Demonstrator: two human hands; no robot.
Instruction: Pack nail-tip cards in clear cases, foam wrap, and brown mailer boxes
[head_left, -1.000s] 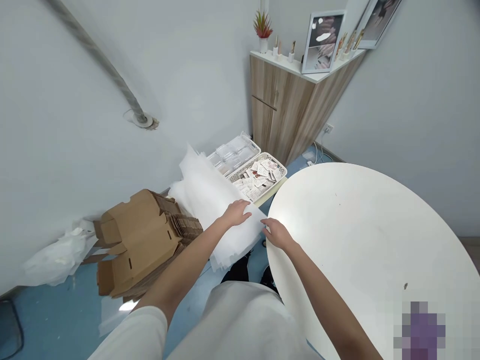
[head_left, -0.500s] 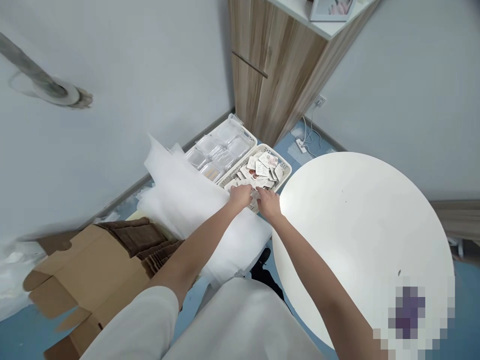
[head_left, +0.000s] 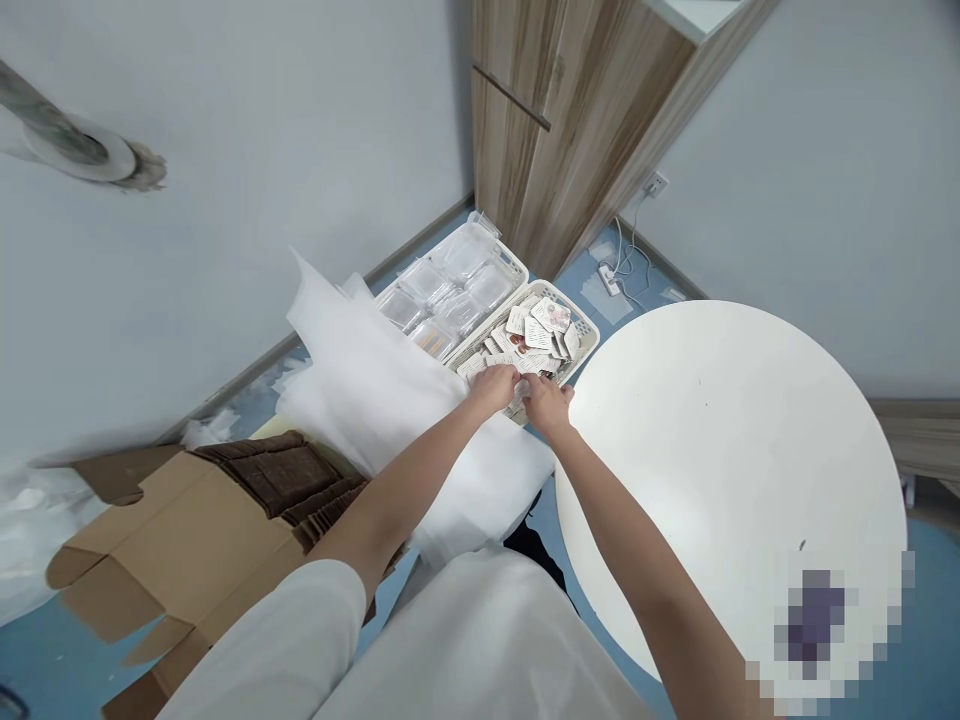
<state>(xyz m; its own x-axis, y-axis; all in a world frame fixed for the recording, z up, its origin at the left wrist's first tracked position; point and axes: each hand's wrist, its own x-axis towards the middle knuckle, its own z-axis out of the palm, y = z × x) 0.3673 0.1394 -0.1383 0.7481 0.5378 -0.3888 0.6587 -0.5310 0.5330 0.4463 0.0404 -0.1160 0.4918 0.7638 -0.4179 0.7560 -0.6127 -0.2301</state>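
A white plastic basket [head_left: 589, 340] full of small printed cards [head_left: 536, 332] stands on the floor ahead. My left hand [head_left: 495, 388] and my right hand [head_left: 547, 402] meet over its near end, fingertips almost touching. Both hands have bent, closed fingers. Something small and pale lies between the fingertips, too small to make out. Beside this basket is a second white basket [head_left: 517, 268] with clear plastic boxes [head_left: 469, 255] in it. A white foam sheet [head_left: 360, 370] spreads under my left forearm and hides part of both baskets.
To the right stands a round white table [head_left: 735, 450] with a blurred dark patch on it. Flattened cardboard [head_left: 202, 540] lies at the left. A wood-grain cabinet [head_left: 570, 110] fills the far corner, with a power strip [head_left: 608, 280] and cables on the floor nearby.
The view has shifted slightly, so the baskets sit a little further right. My hands have come closer together over the cards, and the fingertips now nearly meet.
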